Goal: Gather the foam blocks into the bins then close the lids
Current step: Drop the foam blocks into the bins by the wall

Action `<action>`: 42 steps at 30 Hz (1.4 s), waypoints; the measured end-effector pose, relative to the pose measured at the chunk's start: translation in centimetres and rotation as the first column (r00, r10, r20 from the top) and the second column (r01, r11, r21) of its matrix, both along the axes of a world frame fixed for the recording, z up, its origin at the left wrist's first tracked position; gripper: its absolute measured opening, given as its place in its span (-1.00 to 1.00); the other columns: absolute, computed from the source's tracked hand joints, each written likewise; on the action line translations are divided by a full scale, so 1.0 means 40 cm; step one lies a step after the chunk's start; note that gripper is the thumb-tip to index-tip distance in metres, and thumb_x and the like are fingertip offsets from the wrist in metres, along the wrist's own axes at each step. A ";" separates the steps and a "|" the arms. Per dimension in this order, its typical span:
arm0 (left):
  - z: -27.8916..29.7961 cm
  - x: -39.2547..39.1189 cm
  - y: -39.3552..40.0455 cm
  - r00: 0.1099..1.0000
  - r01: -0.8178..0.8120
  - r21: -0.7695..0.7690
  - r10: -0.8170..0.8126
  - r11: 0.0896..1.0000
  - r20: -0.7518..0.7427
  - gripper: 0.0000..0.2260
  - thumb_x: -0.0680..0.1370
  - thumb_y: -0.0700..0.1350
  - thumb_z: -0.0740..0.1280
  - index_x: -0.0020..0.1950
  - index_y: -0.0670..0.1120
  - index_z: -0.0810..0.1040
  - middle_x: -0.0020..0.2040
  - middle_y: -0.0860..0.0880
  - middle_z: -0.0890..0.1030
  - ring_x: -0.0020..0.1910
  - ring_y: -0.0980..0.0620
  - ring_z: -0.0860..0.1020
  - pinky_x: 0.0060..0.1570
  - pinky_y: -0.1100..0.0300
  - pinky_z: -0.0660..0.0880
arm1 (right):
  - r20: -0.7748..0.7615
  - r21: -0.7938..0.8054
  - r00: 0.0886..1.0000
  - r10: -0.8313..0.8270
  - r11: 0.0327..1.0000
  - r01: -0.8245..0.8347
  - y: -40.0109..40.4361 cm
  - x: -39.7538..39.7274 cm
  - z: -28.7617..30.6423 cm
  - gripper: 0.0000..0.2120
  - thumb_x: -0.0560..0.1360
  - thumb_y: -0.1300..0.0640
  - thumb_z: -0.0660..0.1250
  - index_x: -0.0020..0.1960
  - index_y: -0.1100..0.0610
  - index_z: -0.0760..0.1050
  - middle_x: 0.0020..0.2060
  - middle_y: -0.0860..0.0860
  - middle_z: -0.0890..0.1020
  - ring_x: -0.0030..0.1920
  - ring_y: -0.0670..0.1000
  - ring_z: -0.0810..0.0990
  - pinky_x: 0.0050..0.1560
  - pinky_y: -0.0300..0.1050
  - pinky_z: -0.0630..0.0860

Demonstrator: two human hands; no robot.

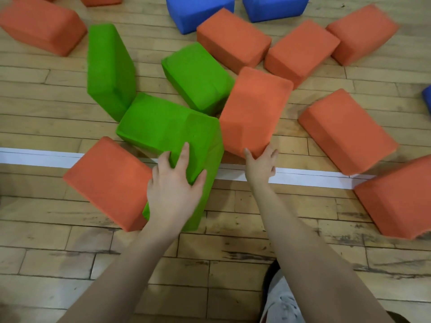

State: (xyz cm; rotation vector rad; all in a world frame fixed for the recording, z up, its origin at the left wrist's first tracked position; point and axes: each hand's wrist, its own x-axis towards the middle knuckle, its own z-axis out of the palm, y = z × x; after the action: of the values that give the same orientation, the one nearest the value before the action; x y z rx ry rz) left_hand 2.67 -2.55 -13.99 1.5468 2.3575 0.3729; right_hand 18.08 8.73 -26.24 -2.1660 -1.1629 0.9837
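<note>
The person is bent over a wooden floor [233, 229] with big foam blocks lying all around. The left hand [173, 190] is spread wide on the near end of a green block [172, 136], with its fingers and thumb curled over the edges, holding it. The right hand [261, 165] has hold of the near bottom corner of an orange block [254, 110], thumb on one side and fingers on the other (the block looks tipped up). These two blocks touch side by side. Another orange block [109, 180] sits just left of the green one, and two more green blocks [109, 68] [198, 75] lie behind it. More orange blocks are spread out on the right, and blue blocks [198, 10] are at the far edge. A white line [303, 178] runs across the floor under the hands. A grey shoe [282, 301] shows at the bottom.
</note>
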 end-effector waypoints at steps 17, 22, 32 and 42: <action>0.034 -0.009 0.001 0.989 0.089 -0.107 -0.075 0.990 0.128 -0.42 0.49 0.23 0.24 0.47 0.09 0.26 0.36 -0.15 0.31 0.26 -0.21 0.40 0.10 -0.07 0.45 | 0.132 0.371 0.966 0.221 0.893 -0.254 -0.013 0.003 0.177 -0.43 0.49 0.06 0.35 0.45 -0.11 0.27 0.28 0.23 0.25 0.28 0.17 0.23 0.26 -0.17 0.17; 0.216 0.024 -0.015 0.986 0.122 -0.120 -0.106 0.985 0.126 -0.44 0.48 0.19 0.30 0.45 0.07 0.31 0.35 -0.21 0.36 0.26 -0.23 0.40 0.15 -0.08 0.42 | 0.312 0.280 0.920 0.237 0.903 -0.327 -0.034 0.071 0.418 -0.48 0.52 -0.01 0.31 0.45 -0.16 0.28 0.30 0.23 0.22 0.26 0.18 0.20 0.07 -0.21 0.18; 0.851 0.082 0.107 0.998 0.006 -0.146 0.003 0.989 0.063 -0.42 0.48 0.15 0.33 0.47 0.08 0.28 0.37 -0.20 0.32 0.28 -0.24 0.35 0.20 -0.10 0.34 | 0.328 0.174 0.895 0.303 0.912 -0.372 -0.025 0.188 1.070 -0.50 0.49 -0.04 0.32 0.41 -0.19 0.32 0.31 0.19 0.23 0.28 0.23 0.23 0.10 0.09 0.41; 1.399 0.167 0.325 1.000 -0.026 -0.181 0.027 0.983 0.001 -0.40 0.45 0.17 0.33 0.46 0.12 0.27 0.38 -0.15 0.31 0.28 -0.24 0.35 0.23 -0.07 0.31 | 0.326 0.235 0.889 0.323 0.883 -0.406 0.148 0.322 1.689 -0.52 0.49 -0.08 0.33 0.39 -0.21 0.34 0.32 0.18 0.24 0.29 0.22 0.26 0.26 0.07 0.34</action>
State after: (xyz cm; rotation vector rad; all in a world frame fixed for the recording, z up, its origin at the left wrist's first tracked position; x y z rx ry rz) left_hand 9.33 10.46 41.96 1.4311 2.3388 0.1606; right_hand 30.96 14.65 41.30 -1.9156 -1.7859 0.5998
